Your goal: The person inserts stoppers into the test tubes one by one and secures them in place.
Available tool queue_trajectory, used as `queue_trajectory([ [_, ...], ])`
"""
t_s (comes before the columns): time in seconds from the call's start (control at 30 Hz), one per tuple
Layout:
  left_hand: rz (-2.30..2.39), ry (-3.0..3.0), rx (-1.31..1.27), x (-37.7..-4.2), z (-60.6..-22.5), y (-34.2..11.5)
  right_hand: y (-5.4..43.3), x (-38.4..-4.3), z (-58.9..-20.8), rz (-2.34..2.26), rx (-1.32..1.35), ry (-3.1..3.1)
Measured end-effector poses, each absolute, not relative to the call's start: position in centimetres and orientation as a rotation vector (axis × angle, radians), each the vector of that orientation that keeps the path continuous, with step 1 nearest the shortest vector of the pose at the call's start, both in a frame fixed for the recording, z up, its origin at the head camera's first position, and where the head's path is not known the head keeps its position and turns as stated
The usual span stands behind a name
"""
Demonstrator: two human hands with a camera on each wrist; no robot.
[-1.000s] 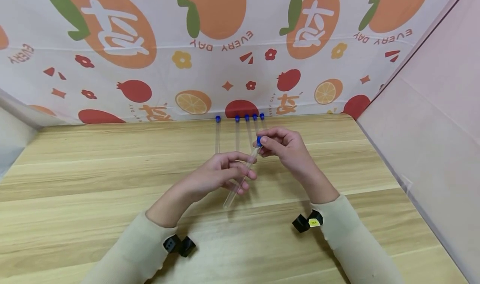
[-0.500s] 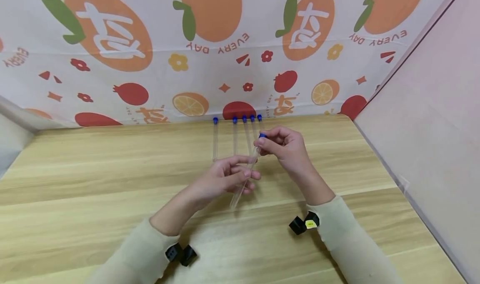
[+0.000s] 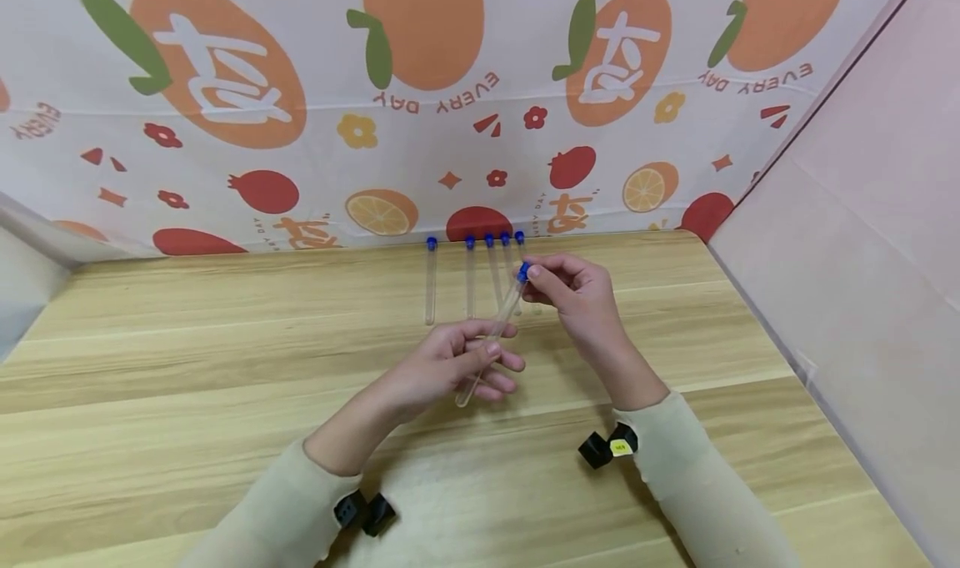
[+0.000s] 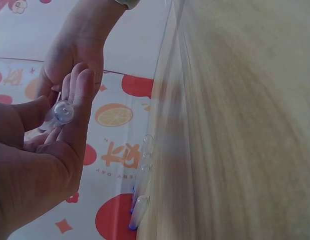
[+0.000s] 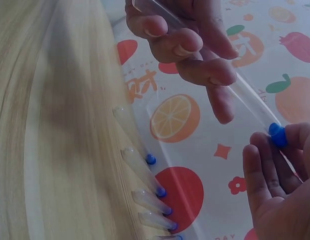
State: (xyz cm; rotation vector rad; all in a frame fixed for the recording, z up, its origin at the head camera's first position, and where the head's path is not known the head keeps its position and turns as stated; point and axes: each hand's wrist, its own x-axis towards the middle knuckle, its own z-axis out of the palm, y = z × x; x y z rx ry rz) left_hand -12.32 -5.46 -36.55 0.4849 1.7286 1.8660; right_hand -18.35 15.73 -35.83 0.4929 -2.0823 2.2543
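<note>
A clear test tube with a blue cap is held slantwise above the table, its cap end far and to the right. My left hand holds the tube's lower part between thumb and fingers. Up at the cap, my right hand pinches it with thumb and fingertips. From the right wrist view, the blue cap sits at the tube's end. The left wrist view looks onto the rounded bottom of the test tube. Whether the cap is fully seated cannot be told.
Several other capped test tubes lie side by side on the wooden table, their blue caps toward the fruit-print cloth at the back. The leftmost tube lies a little apart. A pale wall stands at the right.
The left hand has shifted slightly right along with the tube. My right fingers have changed their place on the cap, which shows more now. The lying tubes have stayed put.
</note>
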Motion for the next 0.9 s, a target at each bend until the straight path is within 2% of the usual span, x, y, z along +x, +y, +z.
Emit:
queue_trajectory([
  [0.9,1.854,1.711,0.468,-12.89,-36.96,-5.73,15.4,-18.54,-36.31,2.288,0.496,-2.075],
])
